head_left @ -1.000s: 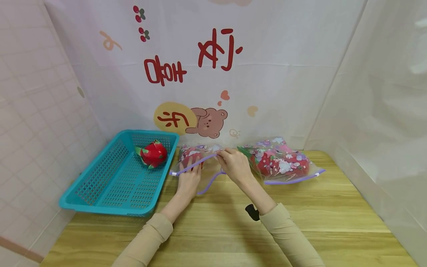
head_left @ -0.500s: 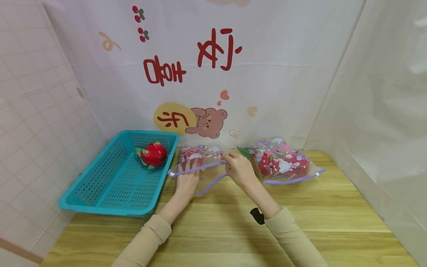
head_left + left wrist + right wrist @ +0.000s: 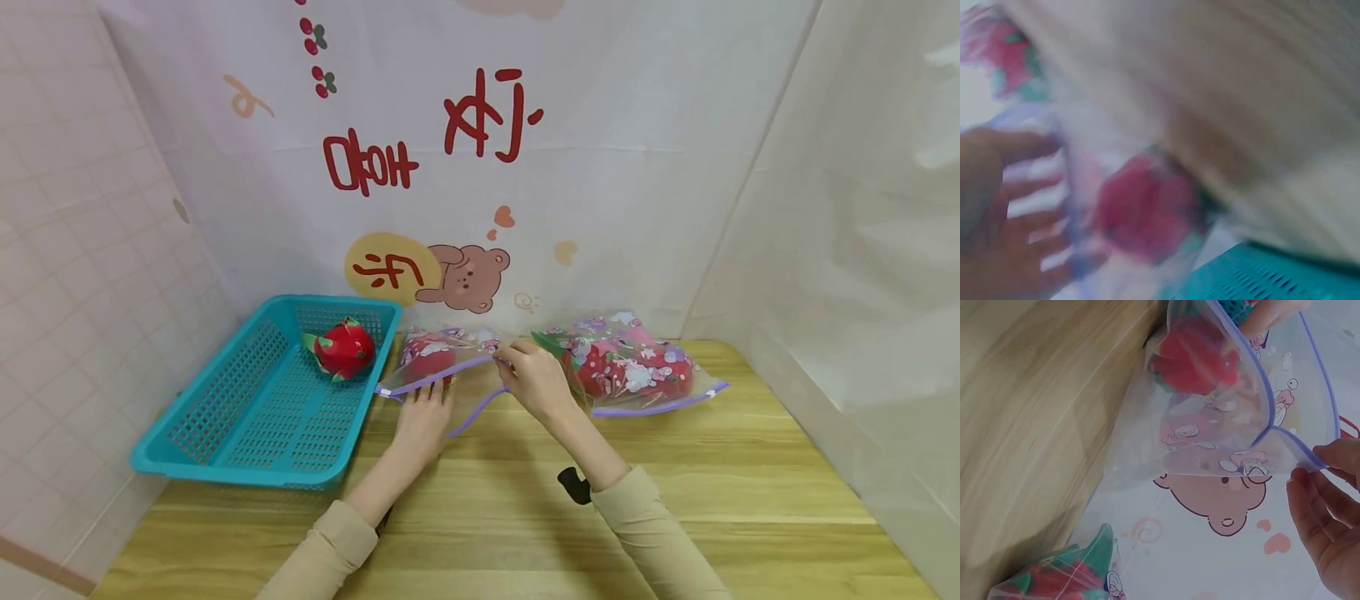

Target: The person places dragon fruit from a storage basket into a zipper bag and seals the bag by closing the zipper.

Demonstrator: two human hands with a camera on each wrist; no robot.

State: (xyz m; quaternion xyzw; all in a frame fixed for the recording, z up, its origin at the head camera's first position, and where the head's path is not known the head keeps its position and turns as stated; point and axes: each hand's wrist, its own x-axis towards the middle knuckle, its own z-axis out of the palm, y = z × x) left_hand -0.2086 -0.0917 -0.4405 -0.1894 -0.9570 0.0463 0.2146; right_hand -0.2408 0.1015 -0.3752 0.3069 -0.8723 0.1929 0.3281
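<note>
A clear zip bag [image 3: 480, 340] with a purple edge and printed figures lies at the back of the table, its mouth spread apart. Inside it is a red dragon fruit [image 3: 1194, 359] with green tips, also visible through the film in the blurred left wrist view. My right hand [image 3: 538, 383] pinches the mouth's right corner between thumb and fingers. Fingers extended, my left hand [image 3: 422, 423] is at the mouth, its fingertips just inside or behind the purple edge; it holds nothing. To the right lies a second zip bag [image 3: 637, 371], with red and green fruit in it.
A turquoise basket [image 3: 300, 433] stands at the left, with one dragon fruit [image 3: 343, 348] inside near its back right corner. Behind the bags rises a printed white cloth [image 3: 615, 200]. The wooden table [image 3: 480, 517] extends toward me in front of the bags.
My left hand has drawn back toward me, out of the bag, leaving the dragon fruit inside. My right hand keeps its pinch on the bag's edge and has shifted slightly right.
</note>
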